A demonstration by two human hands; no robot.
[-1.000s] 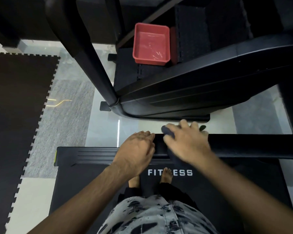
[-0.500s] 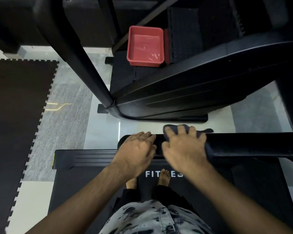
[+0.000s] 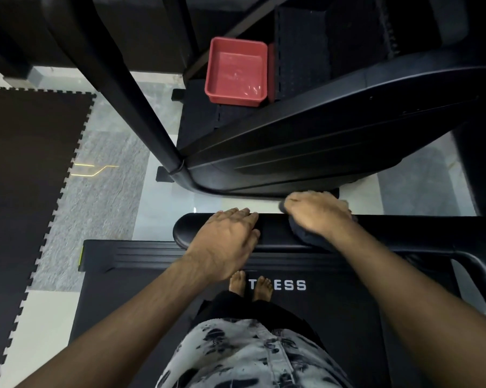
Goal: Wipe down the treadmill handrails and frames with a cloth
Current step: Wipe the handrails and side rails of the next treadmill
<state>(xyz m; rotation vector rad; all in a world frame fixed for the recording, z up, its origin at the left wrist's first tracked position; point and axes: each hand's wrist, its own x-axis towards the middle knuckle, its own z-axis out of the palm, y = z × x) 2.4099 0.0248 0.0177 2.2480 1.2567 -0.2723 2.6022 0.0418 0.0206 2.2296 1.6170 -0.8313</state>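
Head view. The handrail (image 3: 272,229), a black bar, runs left to right across the middle of the frame and ends in a rounded tip at the left.

The left hand (image 3: 227,236) lies flat on the handrail near that tip, fingers straight and close together, pointing to the right. It holds nothing.

The right hand (image 3: 317,214) sits on the handrail just to the right of the left hand, apart from it. Its fingers bend down over the far edge of the bar and grip the cloth (image 3: 306,238) against it. This hand is slightly blurred.

The cloth is dark. It is wrapped over the handrail under the right hand and shows along the near side of the palm and wrist.

Beyond the handrail stands a large black housing (image 3: 320,141), with a slanted post (image 3: 124,93) joining it at its left corner. A red tray (image 3: 236,71) rests on a dark textured surface farther back.

Below the handrail lies the belt (image 3: 348,317), lettered in white. Two bare feet (image 3: 262,287) stand on it, partly covering the lettering.

A dark mat (image 3: 26,163) with a toothed edge covers the floor at the left.
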